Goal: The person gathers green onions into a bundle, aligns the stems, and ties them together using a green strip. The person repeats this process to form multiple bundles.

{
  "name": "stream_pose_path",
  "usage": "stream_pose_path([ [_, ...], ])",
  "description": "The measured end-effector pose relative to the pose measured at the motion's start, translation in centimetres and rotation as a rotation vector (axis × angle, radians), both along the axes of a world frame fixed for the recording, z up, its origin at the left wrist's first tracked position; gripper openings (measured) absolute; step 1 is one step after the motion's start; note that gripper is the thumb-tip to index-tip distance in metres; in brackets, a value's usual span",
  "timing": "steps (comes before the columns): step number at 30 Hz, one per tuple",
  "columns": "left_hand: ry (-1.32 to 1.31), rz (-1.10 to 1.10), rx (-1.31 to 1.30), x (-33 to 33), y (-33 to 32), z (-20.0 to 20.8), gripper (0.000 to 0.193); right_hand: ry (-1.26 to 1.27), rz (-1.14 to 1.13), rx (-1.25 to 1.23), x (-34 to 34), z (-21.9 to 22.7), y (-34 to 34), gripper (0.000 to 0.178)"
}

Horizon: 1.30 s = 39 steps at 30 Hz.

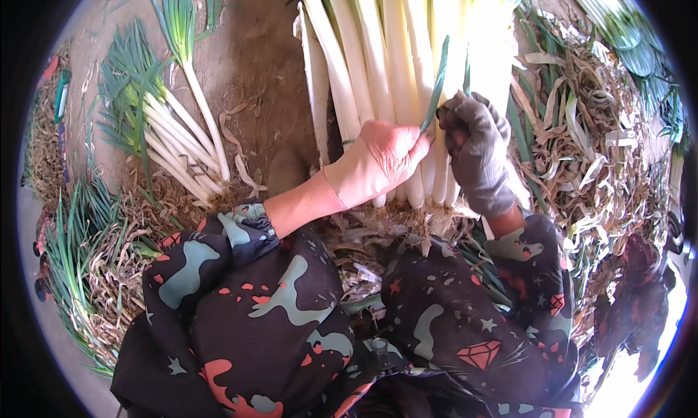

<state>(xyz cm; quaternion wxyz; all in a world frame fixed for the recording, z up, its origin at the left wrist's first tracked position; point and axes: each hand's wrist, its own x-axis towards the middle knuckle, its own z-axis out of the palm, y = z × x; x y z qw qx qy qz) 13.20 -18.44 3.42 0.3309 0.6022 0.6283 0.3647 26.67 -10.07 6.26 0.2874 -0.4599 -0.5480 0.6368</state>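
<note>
A thick bundle of long white leeks point(378, 62) lies in front of me on the dirt, roots toward me. My left hand point(385, 156), in a pink rubber glove, rests on the lower stalks and pinches a thin green leaf strip point(436, 83). My right hand point(476, 149), in a grey knit glove, is closed on the same strip just beside it, against the stalks. Both sleeves are dark with coloured patches.
A smaller pile of thin leeks point(171, 138) lies on the ground to the left. Heaps of dry peeled leaves point(589, 142) cover the right side. More green tops point(73, 258) lie at lower left. Bare dirt point(254, 62) shows between the piles.
</note>
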Motion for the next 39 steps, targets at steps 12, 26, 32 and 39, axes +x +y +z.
stream_pose_path([
  [12, -0.079, -0.230, -0.138, -1.0, 0.1, -0.7, 0.026, -0.224, 0.775, 1.131, -3.3, 3.6, -4.7, 0.017],
  [26, 0.021, -0.183, 0.286, -0.9, -0.1, -1.0, 0.013, -0.423, 0.260, 0.052, 3.1, 2.2, -0.8, 0.048],
  [32, -0.125, -0.236, 0.175, -1.3, -0.2, 0.0, 0.012, -0.269, 0.176, -0.288, 2.3, 1.8, -0.1, 0.026],
  [39, -0.188, -0.267, 0.071, -1.4, -0.4, 0.0, 0.014, 0.059, 0.035, -0.037, 2.2, 0.2, -2.2, 0.007],
])
